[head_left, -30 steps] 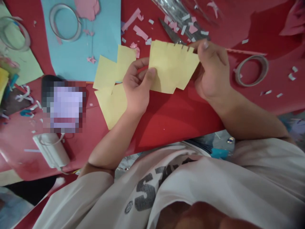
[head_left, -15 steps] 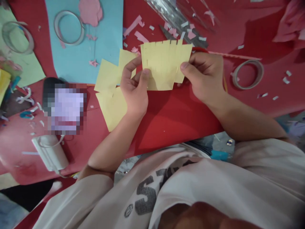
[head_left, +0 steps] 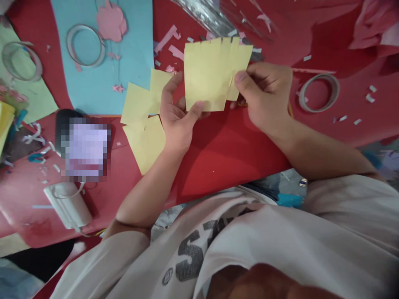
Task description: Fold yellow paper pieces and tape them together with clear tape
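Note:
A fan of overlapping yellow paper pieces (head_left: 205,74) is held up above the red table between both hands. My left hand (head_left: 179,114) grips its lower left part, thumb pressed on the bottom edge and fingers partly behind the paper. My right hand (head_left: 268,91) pinches the right end between thumb and fingers. Small dark marks run along the fan's top edge. A thin yellow-orange curve (head_left: 290,109) shows beside my right hand; what it belongs to is hidden. More yellow paper squares (head_left: 146,143) lie on the table beside my left hand.
Blue paper (head_left: 137,50) with a pink cut-out (head_left: 111,23) and a tape roll (head_left: 85,45) lies at far left. Another tape roll (head_left: 319,93) sits at right. Paper scraps (head_left: 174,52) and clear plastic (head_left: 202,16) lie beyond my hands. A white box-like device (head_left: 68,205) rests at left.
My left thumb has moved from the fan's left side to its bottom edge. The fan sits slightly higher in view, and fewer strip edges show on its left part.

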A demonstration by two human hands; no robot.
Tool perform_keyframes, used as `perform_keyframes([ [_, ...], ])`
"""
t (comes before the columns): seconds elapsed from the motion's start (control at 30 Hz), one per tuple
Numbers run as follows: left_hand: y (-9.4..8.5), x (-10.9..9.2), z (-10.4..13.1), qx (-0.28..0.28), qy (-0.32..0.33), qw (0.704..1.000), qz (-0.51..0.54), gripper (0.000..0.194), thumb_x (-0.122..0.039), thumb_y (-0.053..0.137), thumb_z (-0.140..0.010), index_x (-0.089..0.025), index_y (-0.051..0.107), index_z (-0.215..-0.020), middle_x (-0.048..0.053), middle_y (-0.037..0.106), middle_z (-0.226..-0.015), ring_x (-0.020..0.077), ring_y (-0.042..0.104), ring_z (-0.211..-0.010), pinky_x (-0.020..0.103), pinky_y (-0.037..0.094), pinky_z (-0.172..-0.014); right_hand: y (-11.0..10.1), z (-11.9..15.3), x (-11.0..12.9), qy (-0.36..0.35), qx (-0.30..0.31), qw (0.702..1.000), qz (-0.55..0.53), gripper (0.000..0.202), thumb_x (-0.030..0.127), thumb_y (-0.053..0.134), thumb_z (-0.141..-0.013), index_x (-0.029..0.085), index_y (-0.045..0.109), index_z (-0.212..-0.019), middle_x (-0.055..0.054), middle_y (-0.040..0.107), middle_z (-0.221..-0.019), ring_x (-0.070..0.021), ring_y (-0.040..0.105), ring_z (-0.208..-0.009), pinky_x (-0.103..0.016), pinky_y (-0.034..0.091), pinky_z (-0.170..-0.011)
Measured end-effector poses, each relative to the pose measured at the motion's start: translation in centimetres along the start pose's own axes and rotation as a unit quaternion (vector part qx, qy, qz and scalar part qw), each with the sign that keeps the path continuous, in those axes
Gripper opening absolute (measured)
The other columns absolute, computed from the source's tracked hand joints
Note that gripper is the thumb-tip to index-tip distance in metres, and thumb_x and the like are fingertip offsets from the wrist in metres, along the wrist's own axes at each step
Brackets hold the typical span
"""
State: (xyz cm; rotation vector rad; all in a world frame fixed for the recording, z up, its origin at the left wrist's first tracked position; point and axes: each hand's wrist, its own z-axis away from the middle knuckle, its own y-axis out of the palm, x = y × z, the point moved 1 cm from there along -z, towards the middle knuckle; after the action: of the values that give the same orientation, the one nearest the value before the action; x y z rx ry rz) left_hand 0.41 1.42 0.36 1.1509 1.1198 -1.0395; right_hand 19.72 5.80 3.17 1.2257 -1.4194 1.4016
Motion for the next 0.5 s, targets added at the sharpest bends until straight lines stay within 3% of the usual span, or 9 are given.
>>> perform_keyframes([
  [0.13, -0.3, 0.7, 0.1, 0.037, -0.041, 0.998, 0.018, 0.073, -0.054, 0.078, -0.089, -0.04, 0.035, -0.147, -0.003, 0.076, -0.11, 0.0225, 0.074, -0.103, 0.04, 0.066, -0.084, 0.0, 0.2, 0.7, -0.011, -0.011, 1.0, -0.02, 0.04, 0.07, 0.071, -0.09, 0.031, 0.067, -0.077, 0.003, 0.061, -0.069, -0.018, 0.06, -0.056, -0.036, 0.056, -0.049],
  [0.23, -0.5, 1.4, 0.0, 0.068, -0.028, 0.997, 0.024, 0.068, -0.053, 0.075, -0.093, -0.041, 0.034, -0.146, -0.004, 0.077, -0.106, 0.0222, 0.074, -0.104, 0.041, 0.066, -0.085, 0.2, 0.3, 1.0, -0.007, 0.029, 0.999, -0.036, 0.038, 0.067, 0.078, -0.086, 0.03, 0.068, -0.082, 0.003, 0.065, -0.074, -0.0183, 0.062, -0.063, -0.035, 0.056, -0.056],
  [0.4, -0.1, 0.8, 0.0, -0.007, 0.003, 1.0, 0.003, 0.062, -0.052, 0.081, -0.087, -0.033, 0.047, -0.135, 0.0, 0.077, -0.099, 0.0211, 0.077, -0.082, 0.038, 0.068, -0.073, 0.5, 0.5, 1.1, -0.005, 0.058, 0.997, -0.044, 0.034, 0.057, 0.082, -0.087, 0.026, 0.07, -0.081, 0.0, 0.067, -0.075, -0.0182, 0.062, -0.063, -0.035, 0.052, -0.06],
  [0.5, 0.2, 0.3, 0.1, -0.02, 0.014, 1.0, 0.005, 0.057, -0.049, 0.082, -0.086, -0.031, 0.05, -0.13, 0.0, 0.077, -0.094, 0.0184, 0.076, -0.073, 0.033, 0.067, -0.068, 0.2, 0.3, 1.0, 0.022, 0.057, 0.996, -0.067, 0.035, 0.059, 0.078, -0.089, 0.027, 0.067, -0.079, 0.001, 0.064, -0.076, -0.0189, 0.059, -0.068, -0.035, 0.051, -0.062],
])
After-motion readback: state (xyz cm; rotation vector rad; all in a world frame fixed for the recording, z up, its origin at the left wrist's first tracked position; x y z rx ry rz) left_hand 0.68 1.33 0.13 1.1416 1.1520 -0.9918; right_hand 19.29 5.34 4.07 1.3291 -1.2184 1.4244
